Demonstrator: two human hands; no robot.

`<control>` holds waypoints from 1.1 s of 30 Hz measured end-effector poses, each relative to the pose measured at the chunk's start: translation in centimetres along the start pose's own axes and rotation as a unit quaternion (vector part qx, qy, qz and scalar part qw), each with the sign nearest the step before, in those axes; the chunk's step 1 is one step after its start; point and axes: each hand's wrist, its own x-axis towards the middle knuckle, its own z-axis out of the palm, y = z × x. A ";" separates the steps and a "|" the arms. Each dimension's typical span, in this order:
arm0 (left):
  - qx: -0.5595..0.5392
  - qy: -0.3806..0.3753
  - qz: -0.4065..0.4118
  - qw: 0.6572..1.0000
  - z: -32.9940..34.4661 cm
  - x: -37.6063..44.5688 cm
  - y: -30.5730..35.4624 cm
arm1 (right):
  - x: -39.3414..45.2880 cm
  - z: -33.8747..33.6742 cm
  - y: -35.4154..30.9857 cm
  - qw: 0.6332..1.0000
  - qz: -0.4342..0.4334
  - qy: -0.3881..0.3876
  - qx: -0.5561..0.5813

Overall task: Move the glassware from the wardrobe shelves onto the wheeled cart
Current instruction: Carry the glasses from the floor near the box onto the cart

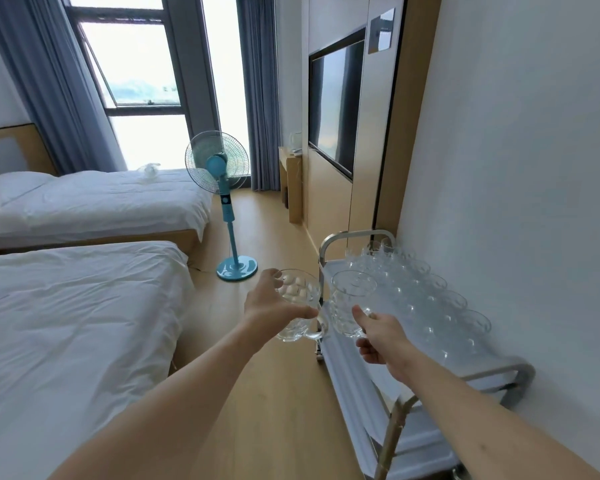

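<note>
Your left hand [274,306], ctr of frame, is wrapped round a clear mug [300,308]: thumb across the near side, fingers curled behind the glass, handle pointing lower right. Your right hand [381,337], just right of ctr, grips a 2nd mug [352,306] by its handle, fingers curled tight, mug upright. Both mugs are in the air, nearly touching each other, at the left edge of the cart [343,362]; the 2nd one is over the top tray, the 1st more over the floor beside it. Cart runs along the wall in the lower right. Rows of glasses [430,296] fill the far and right part of its top tray; near part is bare. Blue fan [219,188] stands mid-frame, beds [84,306] on the left, TV [333,109] upper right of ctr.
</note>
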 end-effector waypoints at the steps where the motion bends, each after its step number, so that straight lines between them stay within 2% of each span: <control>1: 0.004 -0.003 0.001 1.000 -0.4 1.2 -0.6 | 0.9 0.9 -0.1 1.000 0.003 0.005 0.002; 8: -0.009 -0.029 -0.035 0.999 -0.9 8.2 -4.5 | 6.9 4.7 -0.1 0.999 0.035 0.025 0.010; 18: 0.001 -0.060 -0.046 0.997 3.0 19.2 -7.7 | 18.4 6.2 0.8 0.998 0.041 0.035 0.020; 33: 0.100 -0.138 -0.066 0.983 10.9 34.8 -10.1 | 34.4 5.5 1.7 0.995 0.090 0.045 0.019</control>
